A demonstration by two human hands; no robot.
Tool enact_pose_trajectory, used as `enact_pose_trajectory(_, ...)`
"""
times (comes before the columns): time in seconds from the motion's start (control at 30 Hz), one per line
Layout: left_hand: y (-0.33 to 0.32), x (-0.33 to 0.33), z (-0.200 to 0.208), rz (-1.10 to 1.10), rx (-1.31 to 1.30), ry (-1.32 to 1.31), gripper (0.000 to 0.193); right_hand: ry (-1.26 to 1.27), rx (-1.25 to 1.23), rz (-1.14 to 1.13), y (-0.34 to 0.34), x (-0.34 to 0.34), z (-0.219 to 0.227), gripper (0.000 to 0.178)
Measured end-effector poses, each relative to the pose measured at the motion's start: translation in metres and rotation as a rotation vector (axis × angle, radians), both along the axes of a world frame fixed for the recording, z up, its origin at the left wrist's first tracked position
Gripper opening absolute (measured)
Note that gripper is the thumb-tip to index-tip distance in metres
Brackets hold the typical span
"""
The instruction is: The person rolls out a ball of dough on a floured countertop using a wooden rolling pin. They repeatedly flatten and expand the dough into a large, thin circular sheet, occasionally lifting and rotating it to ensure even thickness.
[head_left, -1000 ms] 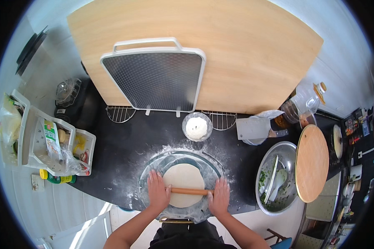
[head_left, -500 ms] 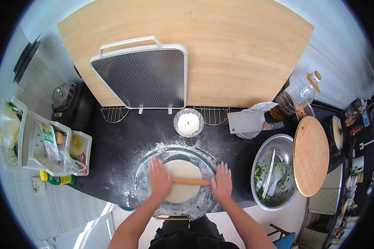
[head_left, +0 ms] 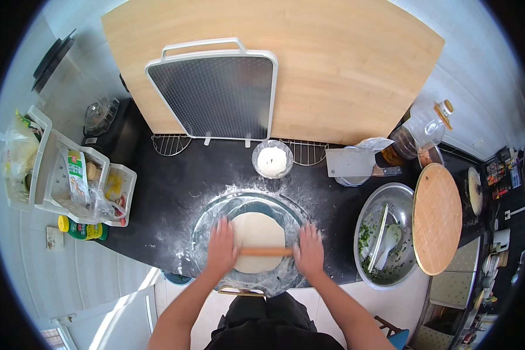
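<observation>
A thin round sheet of dough (head_left: 259, 231) lies on a floured, dark-rimmed round board (head_left: 274, 205) at the counter's front edge. Across the dough's near half runs a wooden rolling pin (head_left: 266, 251), roughly level from left to right. My left hand (head_left: 221, 248) lies over its left end, and my right hand (head_left: 310, 249) over its right end. Both palms press on the pin with the fingers stretched out forward, not wrapped round it. The pin's ends are hidden under the hands. Beyond the board stands a small clear bowl of white flour (head_left: 272, 160).
At right, a steel bowl (head_left: 364, 224) holds chopped greens, tongs and a white spoon; a round wooden lid (head_left: 437, 219) leans beside it. Behind lies a cleaver (head_left: 351, 163). White baskets (head_left: 58, 195) stand at left. A cutting board (head_left: 216, 96) leans at the back.
The rolling pin has come nearer to me across the dough, from its middle to its near half, with both hands still on its ends. The whole view has shifted slightly.
</observation>
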State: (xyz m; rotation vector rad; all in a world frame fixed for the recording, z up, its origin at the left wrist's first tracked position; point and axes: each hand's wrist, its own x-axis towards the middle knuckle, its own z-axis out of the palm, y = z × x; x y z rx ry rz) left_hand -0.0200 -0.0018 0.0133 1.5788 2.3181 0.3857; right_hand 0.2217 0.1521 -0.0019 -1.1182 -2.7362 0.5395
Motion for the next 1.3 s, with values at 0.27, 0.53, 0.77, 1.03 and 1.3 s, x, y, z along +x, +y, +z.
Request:
enact_pose_trajectory(0.27, -0.04, 0.021, -0.007, 0.046, -0.01, 0.063, 0.073, -0.037, -0.099, 0.106, -0.031, 0.014, 0.015, 0.063)
enact_pose_trajectory(0.53, -0.004, -0.037, -0.002, -0.201, 0.017, 0.132, 0.07, 0.011, 0.024, -0.08, -0.059, -0.008, -0.005, 0.063)
enact_pose_trajectory(0.77, -0.077, -0.017, -0.009, -0.122, 0.044, 0.046, 0.074, -0.147, -0.135, 0.124, -0.095, 0.009, 0.011, 0.065)
enact_pose_trajectory(1.03, 0.01, -0.058, -0.007, -0.364, 0.136, 0.064, 0.069, -0.031, 0.059, -0.267, -0.085, -0.041, -0.001, 0.066)
enact_pose_trajectory(1.3, -0.097, -0.042, -0.014, -0.168, 0.089, 0.037, 0.07, -0.055, -0.044, 0.006, -0.142, -0.028, 0.007, 0.064)
